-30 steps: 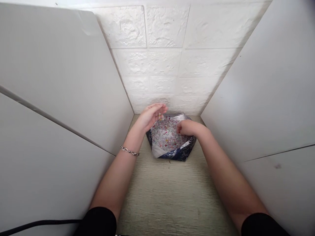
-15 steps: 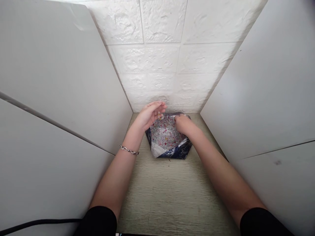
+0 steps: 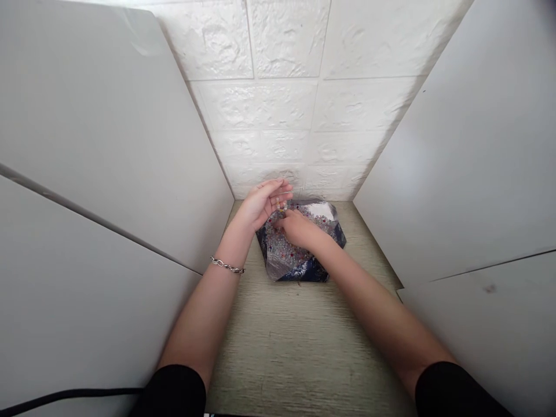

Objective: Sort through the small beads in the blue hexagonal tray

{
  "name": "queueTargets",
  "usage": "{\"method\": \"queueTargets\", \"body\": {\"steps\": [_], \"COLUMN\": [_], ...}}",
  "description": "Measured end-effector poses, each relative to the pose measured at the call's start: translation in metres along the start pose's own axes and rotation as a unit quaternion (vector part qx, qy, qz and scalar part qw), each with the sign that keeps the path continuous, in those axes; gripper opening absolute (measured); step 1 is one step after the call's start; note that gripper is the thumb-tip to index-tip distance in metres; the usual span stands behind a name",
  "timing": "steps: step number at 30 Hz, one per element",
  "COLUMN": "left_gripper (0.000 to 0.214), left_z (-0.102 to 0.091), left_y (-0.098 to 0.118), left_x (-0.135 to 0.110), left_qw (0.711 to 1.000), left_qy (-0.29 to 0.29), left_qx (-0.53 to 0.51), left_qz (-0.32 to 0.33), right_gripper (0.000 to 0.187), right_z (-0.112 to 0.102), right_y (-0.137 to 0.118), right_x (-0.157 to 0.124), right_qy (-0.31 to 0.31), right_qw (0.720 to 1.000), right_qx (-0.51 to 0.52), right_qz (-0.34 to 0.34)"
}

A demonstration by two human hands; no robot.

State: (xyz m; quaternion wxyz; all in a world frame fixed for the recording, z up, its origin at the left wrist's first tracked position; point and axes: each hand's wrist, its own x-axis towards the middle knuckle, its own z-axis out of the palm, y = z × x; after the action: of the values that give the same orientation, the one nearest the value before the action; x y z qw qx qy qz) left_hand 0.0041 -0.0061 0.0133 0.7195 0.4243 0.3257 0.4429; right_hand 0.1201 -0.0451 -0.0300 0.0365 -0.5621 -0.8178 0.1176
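- Two pale grey panels, the left panel (image 3: 108,110) and the right panel (image 3: 473,150), lean inward in my view like funnel walls, each crossed by one seam.
- One white wall (image 3: 282,104), embossed like brick, closes the far end; I have no room beyond it.
- One greenish tabletop (image 3: 299,336) with fine grain lies between them. Its open room is the wide stretch on the near side, between the forearms; at the right, only a narrow strip separates the bag from the panel.
- Two black sleeves (image 3: 174,388) enter at the bottom corners.
- One foil bag (image 3: 309,270), dark blue outside and silvery inside, lies open and shallow at the table's far end. I cannot tell whether its back rim touches the wall.
- Two bare hands, close together over its left part. The left hand (image 3: 262,204) is cupped, palm inward; the right hand (image 3: 299,229) dips bunched fingers into the bag. I cannot tell whether either grips anything.
- One black cable (image 3: 69,394), lower left.
- One silver chain bracelet (image 3: 227,265), left wrist.
- Beads (image 3: 284,250), too many to count: clear, pink, red, some yellow. A few pale ones sit at the left fingers.
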Motion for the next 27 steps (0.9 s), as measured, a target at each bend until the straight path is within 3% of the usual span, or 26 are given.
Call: {"method": "queueTargets", "body": {"steps": [8, 27], "left_gripper": [0.013, 0.013], "left_z": [-0.003, -0.003], "left_y": [0.001, 0.001], "left_x": [0.001, 0.000], "left_qw": [1.000, 0.998], "left_qy": [0.008, 0.031], "left_qx": [-0.016, -0.029], "left_qz": [-0.018, -0.040], "right_gripper": [0.034, 0.029], "right_z": [0.012, 0.014], "right_y": [-0.002, -0.005], "right_x": [0.011, 0.011], "right_qy": [0.061, 0.072], "right_qw": [0.997, 0.993], "right_qx": [0.000, -0.067], "right_qz": [-0.046, -0.072]}}
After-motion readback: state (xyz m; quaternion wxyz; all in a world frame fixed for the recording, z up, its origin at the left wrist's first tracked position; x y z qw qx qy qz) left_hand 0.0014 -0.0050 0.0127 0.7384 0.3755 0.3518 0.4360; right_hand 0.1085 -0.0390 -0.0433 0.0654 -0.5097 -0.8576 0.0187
